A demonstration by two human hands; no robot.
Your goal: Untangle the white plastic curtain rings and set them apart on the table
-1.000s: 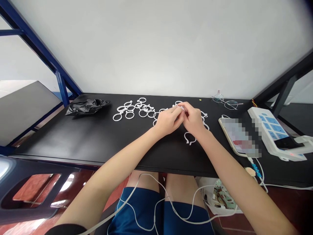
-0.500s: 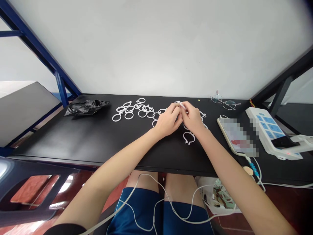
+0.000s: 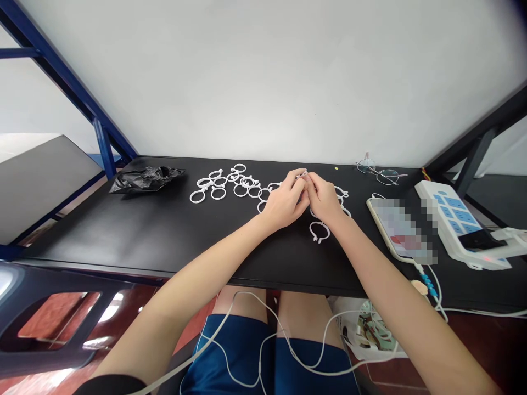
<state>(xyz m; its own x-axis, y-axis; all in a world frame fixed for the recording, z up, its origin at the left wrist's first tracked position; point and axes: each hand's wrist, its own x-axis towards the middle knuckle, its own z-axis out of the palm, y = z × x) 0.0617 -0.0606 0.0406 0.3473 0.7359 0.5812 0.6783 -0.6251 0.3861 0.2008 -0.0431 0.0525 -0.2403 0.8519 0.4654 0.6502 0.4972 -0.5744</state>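
My left hand (image 3: 287,200) and my right hand (image 3: 323,196) meet over the black desk, fingertips pinched together on a small white plastic ring (image 3: 303,174). Most of that ring is hidden behind my fingers. Under and beside my right hand lie several more white rings, the nearest an open-ended ring (image 3: 320,231) with small knobs at its gap. To the left of my left hand, a loose group of white rings (image 3: 241,189) spreads over the desk, some overlapping. A few rings are partly covered by my left hand.
A crumpled black plastic bag (image 3: 147,180) lies on the desk (image 3: 135,230) at the left. Glasses (image 3: 387,176), a charging phone (image 3: 397,230) and a white power strip (image 3: 457,219) are at the right. White cable (image 3: 288,351) loops across my lap. A wall rises behind the desk.
My fingers have closed further over the white ring, so less of it shows. Both hands stay in nearly the same place; the other rings lie as before.
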